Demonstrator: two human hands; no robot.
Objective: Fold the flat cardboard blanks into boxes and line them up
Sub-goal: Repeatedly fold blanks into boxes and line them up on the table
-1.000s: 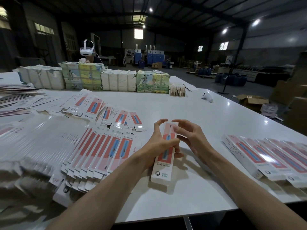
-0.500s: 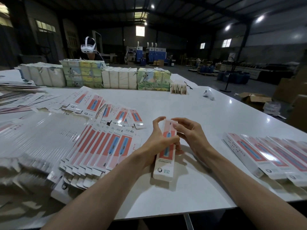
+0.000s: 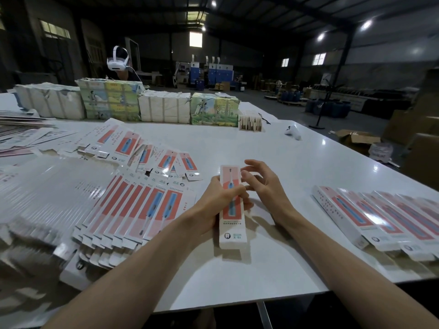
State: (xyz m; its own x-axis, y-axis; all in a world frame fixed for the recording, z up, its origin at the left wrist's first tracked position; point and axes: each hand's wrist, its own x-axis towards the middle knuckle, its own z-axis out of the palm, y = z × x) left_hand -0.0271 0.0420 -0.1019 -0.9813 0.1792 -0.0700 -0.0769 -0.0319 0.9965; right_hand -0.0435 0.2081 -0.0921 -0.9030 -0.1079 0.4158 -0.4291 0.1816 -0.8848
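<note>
My left hand (image 3: 217, 205) grips a long, narrow white box (image 3: 232, 230) with a red panel and a blue toothbrush picture, held over the white table (image 3: 273, 276). My right hand (image 3: 263, 186) hovers just right of the box's far end, fingers loosely curled and spread, holding nothing. Left of my hands lies a fan of flat blanks (image 3: 133, 210) with the same print. A row of folded boxes (image 3: 380, 217) lies side by side at the right edge of the table.
More loose blanks (image 3: 152, 157) are scattered further back. Wrapped bundles (image 3: 164, 108) of white and green stock line the table's far side. A white controller (image 3: 293, 132) lies at the back right. A person wearing a white headset (image 3: 117, 61) sits behind the bundles.
My right hand has come off the far end of the box and its fingers have spread. The left hand keeps its grip on the box.
</note>
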